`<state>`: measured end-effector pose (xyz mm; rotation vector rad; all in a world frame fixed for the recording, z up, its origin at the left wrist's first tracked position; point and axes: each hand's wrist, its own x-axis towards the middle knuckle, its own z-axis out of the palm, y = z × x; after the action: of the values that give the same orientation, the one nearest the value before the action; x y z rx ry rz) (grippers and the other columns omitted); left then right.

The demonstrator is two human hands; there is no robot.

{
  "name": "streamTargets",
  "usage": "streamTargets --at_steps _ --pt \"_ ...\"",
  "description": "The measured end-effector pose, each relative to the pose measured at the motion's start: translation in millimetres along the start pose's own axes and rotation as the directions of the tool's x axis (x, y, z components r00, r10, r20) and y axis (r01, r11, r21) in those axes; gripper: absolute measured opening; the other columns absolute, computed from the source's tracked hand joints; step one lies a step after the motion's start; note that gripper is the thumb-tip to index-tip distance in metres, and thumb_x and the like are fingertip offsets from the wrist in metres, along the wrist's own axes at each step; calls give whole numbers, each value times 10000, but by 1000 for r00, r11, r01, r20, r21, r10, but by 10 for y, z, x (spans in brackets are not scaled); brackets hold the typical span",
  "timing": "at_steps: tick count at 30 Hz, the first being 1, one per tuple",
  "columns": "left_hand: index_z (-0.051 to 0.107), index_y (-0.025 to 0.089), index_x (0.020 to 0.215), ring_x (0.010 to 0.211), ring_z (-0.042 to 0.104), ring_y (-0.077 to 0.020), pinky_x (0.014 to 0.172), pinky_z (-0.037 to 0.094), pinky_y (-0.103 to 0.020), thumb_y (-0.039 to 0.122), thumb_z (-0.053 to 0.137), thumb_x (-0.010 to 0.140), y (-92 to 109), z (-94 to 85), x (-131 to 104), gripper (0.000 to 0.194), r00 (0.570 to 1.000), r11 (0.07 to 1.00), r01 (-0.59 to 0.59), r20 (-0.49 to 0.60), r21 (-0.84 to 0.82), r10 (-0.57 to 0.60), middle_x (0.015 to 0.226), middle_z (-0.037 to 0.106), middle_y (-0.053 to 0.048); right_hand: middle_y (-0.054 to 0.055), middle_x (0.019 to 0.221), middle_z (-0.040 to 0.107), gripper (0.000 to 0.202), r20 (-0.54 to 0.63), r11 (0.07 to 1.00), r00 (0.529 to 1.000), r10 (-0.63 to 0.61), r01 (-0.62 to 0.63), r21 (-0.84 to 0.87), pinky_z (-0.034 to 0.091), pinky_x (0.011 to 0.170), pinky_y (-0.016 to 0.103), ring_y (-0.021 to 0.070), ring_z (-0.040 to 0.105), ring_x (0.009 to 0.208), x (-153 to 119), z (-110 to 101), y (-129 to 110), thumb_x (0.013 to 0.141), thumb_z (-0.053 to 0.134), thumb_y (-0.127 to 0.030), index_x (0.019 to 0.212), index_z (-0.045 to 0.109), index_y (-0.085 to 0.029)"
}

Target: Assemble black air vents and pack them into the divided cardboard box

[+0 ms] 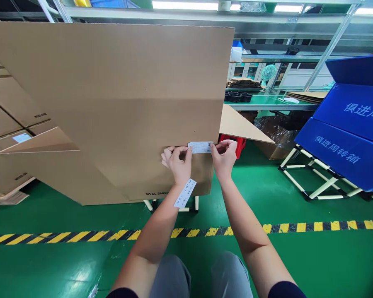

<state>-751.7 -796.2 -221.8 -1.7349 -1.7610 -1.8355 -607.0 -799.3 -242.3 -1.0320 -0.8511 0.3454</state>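
Head view, looking down and forward. Both hands were raised against the face of a large flat cardboard box [112,107] that stood upright on a low pipe stand over the green floor [298,256].

Small white label [200,147] lay on the box face near its lower right corner, long axis horizontal, level with the fingertips and directly between the two hands.

Left hand [178,162]: fingers curled, thumb and forefinger closed on the label's left end, pressing it to the cardboard. A second strip of white labels [185,193] hung at the left wrist; whether stuck to the skin or tucked under the palm could not be made out.

Right hand [224,156]: thumb and forefinger pinched at the label's right end, other fingers loosely bent. It sat right at the box's right edge.

Both hands were equally near the label, one at each end, neither reaching across. The label ran straight left to right from one pinch to the other, flat or nearly flat on the surface.

Around: more flat cartons [6,120] stacked to the left, a loose flap [242,126] jutting out behind the box on the right, blue folded crates [348,128] on a white pipe rack, a yellow-and-black floor stripe [298,227] crossing below the forearms.
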Motion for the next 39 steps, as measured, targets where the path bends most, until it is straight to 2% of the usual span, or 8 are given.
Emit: streamTargets --at_steps 3,8,12,18,23,26,30,39 --pt "541 216 967 914 505 -214 924 418 -398 332 893 710 -74 11 29 451 997 998 15 -73 -62 -20 1018 512 -38 46 896 580 336 -54 976 988 -148 137 -170 450 736 323 197 533 803 12 -74 -20 862 720 -503 897 513 -240" --pt "487 228 967 925 492 -202 932 418 -379 316 871 737 -140 -35 56 456 998 998 15 -67 -66 -19 1024 500 -36 8 663 582 319 493 951 863 -110 235 -200 376 639 298 178 512 610 -15 -38 -62 1014 480 -480 823 590 -249" --pt "488 227 983 892 498 -171 891 445 -335 321 815 802 -189 -105 73 385 999 995 23 -39 -99 -27 1048 499 -38 19 686 634 336 434 957 900 -37 157 -243 382 631 295 180 540 622 -117 -93 -15 982 544 -510 798 619 -240" --pt "511 222 966 904 507 -179 885 460 -331 366 809 812 -234 -120 79 365 999 995 -11 -47 -100 7 1011 515 -43 21 877 736 264 797 992 591 -121 108 70 480 766 335 204 654 833 -609 -102 -186 915 680 -505 845 703 -251" --pt "581 215 962 911 554 -184 873 482 -331 389 753 848 -322 -224 106 270 997 992 -77 24 -96 79 1013 576 -59 12 726 688 282 816 974 550 -177 217 65 441 762 361 189 592 738 -836 -308 -513 945 672 -449 749 683 -247" --pt "647 217 913 855 596 -174 858 500 -332 435 707 871 -397 -319 96 231 986 978 -72 134 -194 100 949 634 -49 15 766 694 241 747 987 646 -158 129 97 453 766 361 184 594 751 -748 -517 -567 930 699 -441 783 697 -250" --pt "706 222 834 770 649 -186 778 538 -344 628 659 866 -390 -394 -37 410 907 842 286 413 -458 -84 799 690 -44 19 777 672 307 542 957 833 112 -237 167 477 687 330 172 584 719 -483 -555 -263 819 795 -503 774 682 -222" --pt "745 225 810 762 641 -168 758 531 -320 516 859 696 -265 -436 -226 333 834 777 414 540 -473 -116 805 723 -21 24 747 670 418 469 916 851 236 -356 185 524 692 336 176 604 722 -376 -429 277 708 847 -580 776 693 -197"
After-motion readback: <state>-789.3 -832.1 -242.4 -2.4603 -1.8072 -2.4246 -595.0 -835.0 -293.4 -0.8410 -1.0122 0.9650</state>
